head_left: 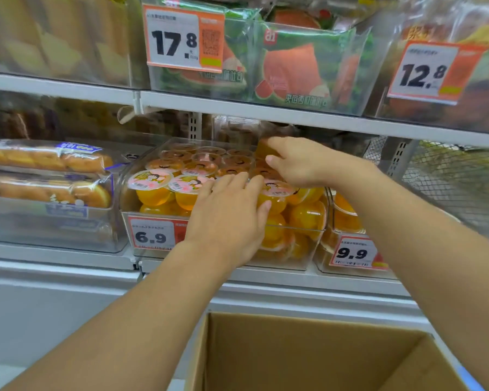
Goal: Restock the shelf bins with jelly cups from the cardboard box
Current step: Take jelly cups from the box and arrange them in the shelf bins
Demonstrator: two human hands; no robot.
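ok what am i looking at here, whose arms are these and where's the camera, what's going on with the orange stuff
There is no machine here. One camera sits on a person's head and looks forward and down, so both bare arms reach in from the bottom of the picture.

They stand at a shop shelf. The clear bin with the 6.9 price tag is nearly full of orange jelly cups. The left hand lies with straight fingers on the front cups, steadying them. The right hand reaches deeper and holds one jelly cup at the back of the bin.

Below is the open cardboard box; the part of its inside that shows has no cups. Wrapped bread fills the bin to the left.
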